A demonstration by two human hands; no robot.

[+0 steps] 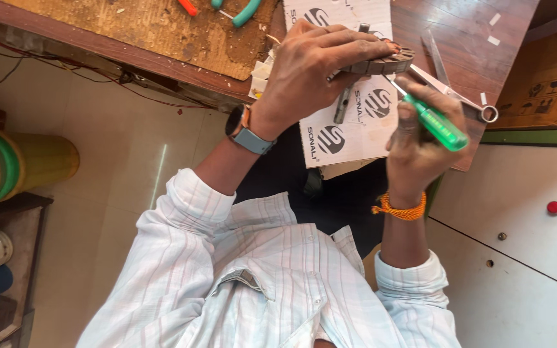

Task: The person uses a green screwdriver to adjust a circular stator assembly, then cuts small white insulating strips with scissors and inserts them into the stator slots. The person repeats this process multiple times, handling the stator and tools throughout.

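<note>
Currently left hand (311, 71) is closed around a flat grey metal part (381, 64), held just above the desk (459, 38). Right hand (414, 145) is wrapped around a green-handled screwdriver (436, 122), tip touching the part's edge. Judgement: keep the blade seated square, brace the part firmly, turn without side load. Scissors (449, 87) and white printed cardboard (349, 129) lie beneath.

Workshop: scarred wooden bench (162, 38), pliers (243, 13), spanner (459, 96).

Green-handled screwdriver (441, 125), orange wristband (400, 209), white striped shirt (272, 270).
</note>
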